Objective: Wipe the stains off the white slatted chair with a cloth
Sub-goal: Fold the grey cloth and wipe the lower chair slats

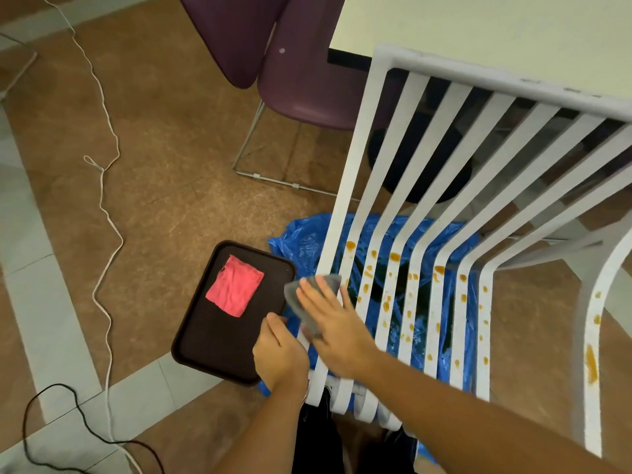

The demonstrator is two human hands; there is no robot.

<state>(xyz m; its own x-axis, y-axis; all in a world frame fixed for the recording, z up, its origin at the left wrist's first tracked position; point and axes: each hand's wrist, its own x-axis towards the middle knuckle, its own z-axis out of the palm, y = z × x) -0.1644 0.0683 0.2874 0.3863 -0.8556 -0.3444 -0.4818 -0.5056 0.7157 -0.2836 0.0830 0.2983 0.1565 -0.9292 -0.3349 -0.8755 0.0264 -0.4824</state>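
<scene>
The white slatted chair point(360, 142) fills the right half of the view, its seat slats dotted with orange stains point(395, 256). More orange streaks run down the right armrest point(591, 364). My right hand point(338, 326) lies flat with straight fingers on a grey cloth point(297, 295), pressing it onto the leftmost seat slats. My left hand point(278, 354) sits just left of the seat's front corner, its fingers curled at the outer slat's edge. The cloth's lower part is hidden under my right hand.
A dark tray point(212, 343) on the floor to the left holds a folded pink cloth point(234, 285). Blue plastic sheeting point(301, 241) lies under the chair. A purple chair point(301, 80) and a pale table point(478, 29) stand behind. A white cord point(109, 234) and a black cord point(78, 412) trail across the floor.
</scene>
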